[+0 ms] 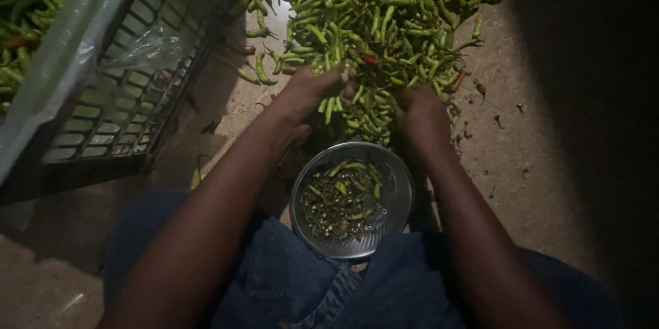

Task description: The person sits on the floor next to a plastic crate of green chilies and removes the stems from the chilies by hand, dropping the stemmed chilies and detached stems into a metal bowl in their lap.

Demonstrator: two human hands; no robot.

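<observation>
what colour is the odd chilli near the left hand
Red, among the green chillies; the red chilli shows in the head view.

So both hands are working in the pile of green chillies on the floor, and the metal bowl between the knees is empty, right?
Not quite. The head view shows the metal bowl is not empty: it holds small stems and a few green bits. The rest stands: the left hand and right hand are both in the pile of green chillies on the floor.
</observation>
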